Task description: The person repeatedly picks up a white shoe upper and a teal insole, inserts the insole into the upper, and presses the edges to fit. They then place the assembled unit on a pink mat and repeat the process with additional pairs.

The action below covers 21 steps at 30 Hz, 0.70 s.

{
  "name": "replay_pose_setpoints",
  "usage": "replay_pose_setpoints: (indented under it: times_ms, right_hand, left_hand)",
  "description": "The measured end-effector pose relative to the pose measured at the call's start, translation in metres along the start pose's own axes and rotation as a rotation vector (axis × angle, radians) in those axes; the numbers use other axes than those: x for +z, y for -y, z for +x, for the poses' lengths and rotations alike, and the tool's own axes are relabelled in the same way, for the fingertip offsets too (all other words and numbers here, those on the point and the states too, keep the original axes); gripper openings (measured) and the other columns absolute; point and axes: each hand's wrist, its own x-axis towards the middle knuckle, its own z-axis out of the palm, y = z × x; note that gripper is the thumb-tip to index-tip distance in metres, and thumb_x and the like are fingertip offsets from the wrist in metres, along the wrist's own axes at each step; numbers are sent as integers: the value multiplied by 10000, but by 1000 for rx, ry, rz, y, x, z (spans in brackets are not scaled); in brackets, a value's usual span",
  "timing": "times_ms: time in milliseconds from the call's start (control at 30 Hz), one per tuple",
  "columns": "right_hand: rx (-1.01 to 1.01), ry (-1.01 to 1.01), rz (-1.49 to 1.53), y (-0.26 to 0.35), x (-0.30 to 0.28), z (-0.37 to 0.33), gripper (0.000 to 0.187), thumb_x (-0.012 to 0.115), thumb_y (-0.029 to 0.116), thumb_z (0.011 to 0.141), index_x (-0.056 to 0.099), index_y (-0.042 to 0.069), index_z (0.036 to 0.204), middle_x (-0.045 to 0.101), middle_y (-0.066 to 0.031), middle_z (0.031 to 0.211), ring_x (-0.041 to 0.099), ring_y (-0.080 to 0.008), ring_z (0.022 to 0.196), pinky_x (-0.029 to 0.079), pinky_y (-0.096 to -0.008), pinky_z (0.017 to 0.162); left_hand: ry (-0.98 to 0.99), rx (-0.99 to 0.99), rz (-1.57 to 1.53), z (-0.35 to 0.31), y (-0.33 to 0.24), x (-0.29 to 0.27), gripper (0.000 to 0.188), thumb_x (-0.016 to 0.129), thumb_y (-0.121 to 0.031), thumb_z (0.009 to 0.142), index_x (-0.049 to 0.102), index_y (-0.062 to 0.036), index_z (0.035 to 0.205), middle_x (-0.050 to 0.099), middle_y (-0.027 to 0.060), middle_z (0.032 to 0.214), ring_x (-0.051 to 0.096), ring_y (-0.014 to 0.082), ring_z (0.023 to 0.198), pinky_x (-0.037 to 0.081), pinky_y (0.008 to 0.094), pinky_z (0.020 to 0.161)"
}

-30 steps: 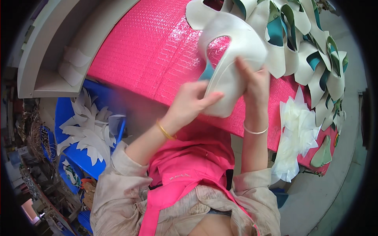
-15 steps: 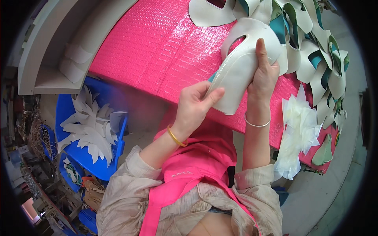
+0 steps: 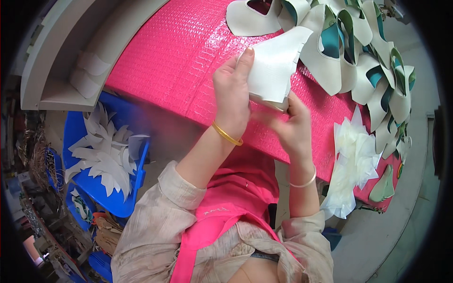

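A white shoe upper (image 3: 272,66) is held over the table, its far right edge cut into small notches. My left hand (image 3: 233,89) is closed round its left side, thumb lying on the white face. At the upper's lower edge is my right hand (image 3: 293,123), fingers curved and smeared by motion. One of its fingers comes up beside the lower right corner; whether it grips there I cannot make out. Other white shoe uppers (image 3: 321,70) with teal and green linings lie overlapping at the far right.
A pink quilted cover (image 3: 174,61) lies over the table. White translucent sheets (image 3: 351,165) are stacked at the right edge, beside a pale green piece (image 3: 383,185). On the left, a blue stool (image 3: 111,200) bears white cut pieces (image 3: 106,160), below a grey shelf (image 3: 66,89).
The shoe upper has been turned over and now shows a flat white face with a notched edge. My left hand moved up its left side; my right hand dropped to its lower edge.
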Motion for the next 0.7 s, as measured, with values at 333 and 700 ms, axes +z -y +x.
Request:
replay_pose_setpoints:
  times_ms: [333,700]
  right_hand:
    - [72,-75,369,9,6,-3,242,562,157,865,618,-79,868,591,17,772,462,-46,631,362,-202,554]
    - [-36,-211,300,-1,20,-18,291,504,235,917,583,-44,935,584,-6,823,514,-58,779,394,-206,734]
  left_hand:
    - [47,65,-37,-4,-8,0,293,542,-280,890,599,7,876,622,53,761,591,102,653,474,223,577]
    - [170,-18,-25,-9,-20,-6,274,597,-251,859,619,20,891,632,49,797,580,77,700,464,206,633]
